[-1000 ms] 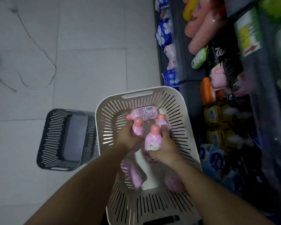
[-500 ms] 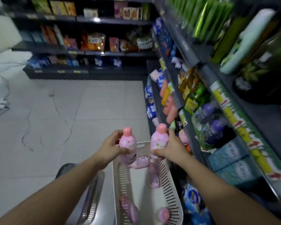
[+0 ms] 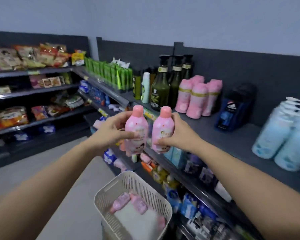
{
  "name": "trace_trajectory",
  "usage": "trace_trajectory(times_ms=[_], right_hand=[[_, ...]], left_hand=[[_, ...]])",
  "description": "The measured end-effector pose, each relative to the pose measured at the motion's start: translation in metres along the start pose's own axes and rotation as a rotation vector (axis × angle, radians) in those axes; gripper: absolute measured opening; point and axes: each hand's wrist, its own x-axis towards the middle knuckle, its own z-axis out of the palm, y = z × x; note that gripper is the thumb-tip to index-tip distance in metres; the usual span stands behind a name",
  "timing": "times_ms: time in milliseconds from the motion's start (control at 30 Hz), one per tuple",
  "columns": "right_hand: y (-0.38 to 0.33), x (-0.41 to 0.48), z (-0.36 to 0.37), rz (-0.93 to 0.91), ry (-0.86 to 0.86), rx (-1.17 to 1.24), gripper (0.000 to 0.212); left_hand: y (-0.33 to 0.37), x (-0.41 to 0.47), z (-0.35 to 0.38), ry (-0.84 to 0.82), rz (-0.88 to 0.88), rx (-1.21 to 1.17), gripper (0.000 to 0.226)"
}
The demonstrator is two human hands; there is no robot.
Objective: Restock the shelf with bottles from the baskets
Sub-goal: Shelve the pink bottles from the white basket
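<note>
Head view is showing the carrying step: the left hand (image 3: 114,130) is gripping a rounded pink plastic bottle with coral cap (image 3: 136,130), the right hand (image 3: 179,135) is gripping its twin bottle (image 3: 163,129), both upright in the air before the dark grey top shelf (image 3: 232,135). Next, likely, standing them on its bare space.

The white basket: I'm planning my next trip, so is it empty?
No, pink bottles lie on the bottom of the white basket.
</note>
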Motion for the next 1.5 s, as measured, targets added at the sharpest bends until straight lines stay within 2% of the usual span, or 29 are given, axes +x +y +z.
trace_trajectory(times_ms=[367,533,667,900,1100,1200,1500], right_hand=[[-0.014,-0.153,-0.133,0.250,0.368,-0.210,0.068],[-0.024,-0.199,-0.170,0.312,0.456,-0.216,0.072],[-0.027,-0.223,-0.187,0.330,0.517,-0.182,0.067],[-0.007,-0.287,-0.225,0.410,0.628,-0.203,0.068],[0.019,-0.371,-0.271,0.496,0.730,-0.200,0.070],[0.032,-0.414,-0.301,0.532,0.786,-0.207,0.064],[0.072,-0.552,-0.413,0.669,0.901,-0.264,0.066]], left_hand=[[0.065,0.008,0.135,-0.335,0.159,-0.116,0.049],[0.093,0.000,0.190,-0.398,0.239,-0.192,0.052],[0.111,-0.007,0.223,-0.459,0.277,-0.216,0.049],[0.138,-0.007,0.298,-0.569,0.300,-0.217,0.054],[0.164,-0.020,0.401,-0.694,0.303,-0.300,0.048],[0.181,-0.029,0.462,-0.746,0.329,-0.306,0.049],[0.238,-0.060,0.640,-0.874,0.379,-0.287,0.047]])
